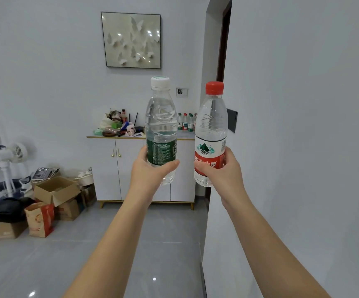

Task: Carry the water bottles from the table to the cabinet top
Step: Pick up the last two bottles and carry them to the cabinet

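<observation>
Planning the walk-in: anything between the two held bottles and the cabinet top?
Nothing visible. Left hand holds the green-labelled clear bottle, right hand the red-capped one. Bare grey floor leads to the white cabinet; boxes sit left.

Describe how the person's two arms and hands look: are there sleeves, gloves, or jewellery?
Both forearms are bare for all the length in view; no sleeve shows. The left hand and the right hand wear no gloves. No watch, bracelet or ring is visible. Fingernails are short and unpainted.
</observation>
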Available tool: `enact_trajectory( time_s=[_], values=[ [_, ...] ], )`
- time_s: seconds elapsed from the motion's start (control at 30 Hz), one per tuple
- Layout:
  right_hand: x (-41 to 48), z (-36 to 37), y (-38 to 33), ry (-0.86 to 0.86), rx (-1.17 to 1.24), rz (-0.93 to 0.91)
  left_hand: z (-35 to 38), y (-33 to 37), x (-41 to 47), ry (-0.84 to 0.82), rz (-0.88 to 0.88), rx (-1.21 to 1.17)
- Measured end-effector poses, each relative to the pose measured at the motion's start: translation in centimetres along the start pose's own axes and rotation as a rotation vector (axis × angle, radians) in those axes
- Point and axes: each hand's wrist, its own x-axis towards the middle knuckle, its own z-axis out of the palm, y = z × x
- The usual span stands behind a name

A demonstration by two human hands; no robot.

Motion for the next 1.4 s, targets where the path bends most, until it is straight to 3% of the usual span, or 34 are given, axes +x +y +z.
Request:
enact_trajectory(
  time_s=[0.5, 1.03, 1.4],
  values=[
    [13.6, 3.3, 8.8, 0.013, -0.007, 0.038, 3.7, -7.5, 12.6, 0.031, -0.013, 0.057],
    [35.1, 14.7, 18.6, 0.133, -0.020, 0.034, 3.6, -18.7, 40.0, -0.074, -0.038, -0.002],
    [46.4, 18.8, 25.9, 0.132, -0.015, 0.063, 5.8, -26.5, 51.6, -0.072, -0.085, -0.011]
  ],
)
